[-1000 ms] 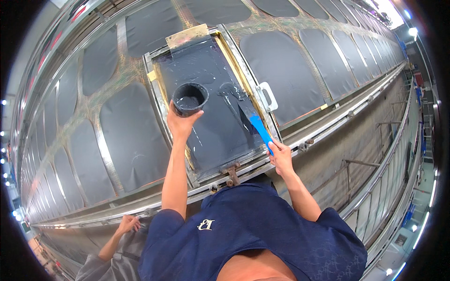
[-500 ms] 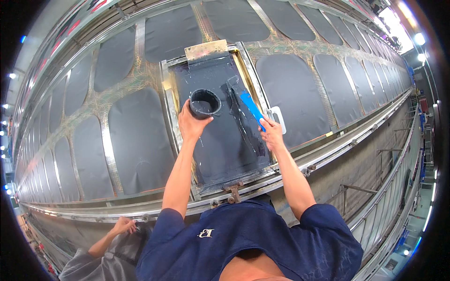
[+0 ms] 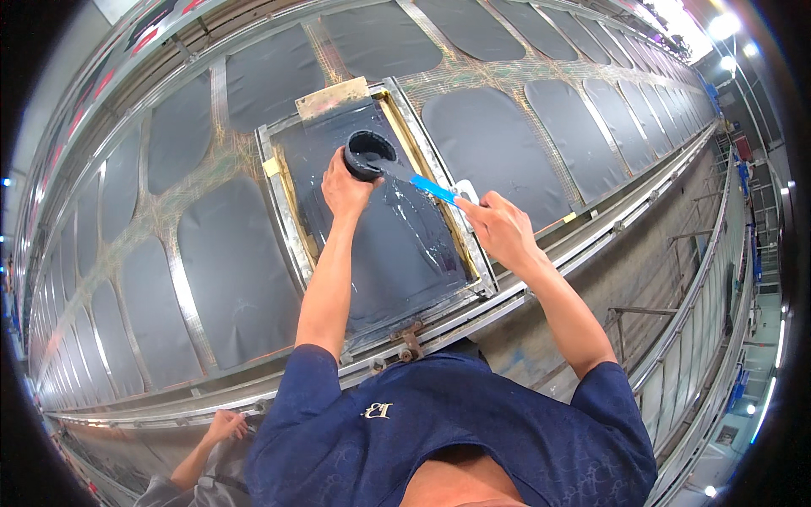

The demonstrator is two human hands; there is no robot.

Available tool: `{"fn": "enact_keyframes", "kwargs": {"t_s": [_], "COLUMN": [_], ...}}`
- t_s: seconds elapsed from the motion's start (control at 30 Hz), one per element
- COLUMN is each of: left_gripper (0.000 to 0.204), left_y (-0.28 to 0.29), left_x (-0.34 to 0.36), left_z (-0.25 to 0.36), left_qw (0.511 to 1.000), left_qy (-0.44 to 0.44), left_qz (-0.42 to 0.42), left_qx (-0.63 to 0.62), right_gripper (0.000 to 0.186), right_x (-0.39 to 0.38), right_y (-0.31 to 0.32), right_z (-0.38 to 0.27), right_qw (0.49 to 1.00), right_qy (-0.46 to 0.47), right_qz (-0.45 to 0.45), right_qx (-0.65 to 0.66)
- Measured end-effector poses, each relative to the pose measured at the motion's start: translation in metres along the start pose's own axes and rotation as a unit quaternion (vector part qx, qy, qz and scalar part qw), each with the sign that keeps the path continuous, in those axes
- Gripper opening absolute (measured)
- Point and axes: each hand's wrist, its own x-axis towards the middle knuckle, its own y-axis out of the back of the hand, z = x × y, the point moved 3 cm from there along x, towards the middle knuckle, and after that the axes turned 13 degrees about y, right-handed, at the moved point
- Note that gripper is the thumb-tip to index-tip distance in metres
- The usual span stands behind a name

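Note:
My left hand (image 3: 346, 188) is wrapped round a black cup (image 3: 363, 169), tipped so that dark paste shows inside. The cup is held over a screen-printing frame (image 3: 282, 221), whose mesh is coated with wet dark ink. In my right hand (image 3: 500, 226) is a spatula with a blue handle (image 3: 433, 189). Its flat grey blade reaches the cup's right side, with the tip in or at the mouth. Glossy ink streaks (image 3: 410, 215) run down the right part of the mesh. A white grip (image 3: 465, 193) on the frame's right side is partly behind my right hand.
A tan block (image 3: 332, 98) lies across the frame's far end. Dark panels (image 3: 232, 270) line the long table on both sides. A metal rail (image 3: 541, 279) runs along the near edge. At lower left, another person's hand (image 3: 226, 424) is by the rail.
The spatula has swung from above the mesh to the cup, its blade now pointing left. The cup is more tipped. My view has shifted and turned slightly.

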Motion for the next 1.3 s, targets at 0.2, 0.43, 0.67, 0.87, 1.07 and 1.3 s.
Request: {"fn": "enact_keyframes", "kwargs": {"t_s": [0.2,0.43,0.67,0.87,1.07,1.3], "left_gripper": [0.093,0.093,0.085,0.091,0.103,0.103], "left_y": [0.031,0.068,0.088,0.073,0.04,0.011], "left_x": [0.001,-0.027,-0.051,-0.055,-0.052,-0.047], "left_z": [-0.024,-0.056,-0.073,-0.073,-0.061,-0.019], "left_qw": [0.994,0.981,0.978,0.978,0.997,0.999], "left_qy": [0.106,0.162,0.168,0.169,0.074,-0.016], "left_qz": [-0.009,-0.033,0.005,-0.015,-0.017,-0.021], "left_qx": [-0.009,-0.103,-0.126,-0.125,0.002,0.024], "right_gripper": [0.032,0.04,0.049,0.05,0.04,0.037], "right_x": [-0.026,0.059,0.064,-0.004,-0.014,-0.003], "right_y": [0.005,-0.099,-0.157,-0.128,-0.01,0.043], "right_z": [0.005,0.039,0.051,0.024,0.021,-0.013], "right_qw": [0.999,0.997,0.996,0.985,0.986,0.981], "right_qy": [-0.027,-0.071,-0.039,-0.039,-0.064,-0.076], "right_qz": [-0.016,-0.007,-0.068,-0.169,-0.103,-0.067], "right_qx": [0.016,-0.033,-0.044,-0.009,0.114,0.166]}}
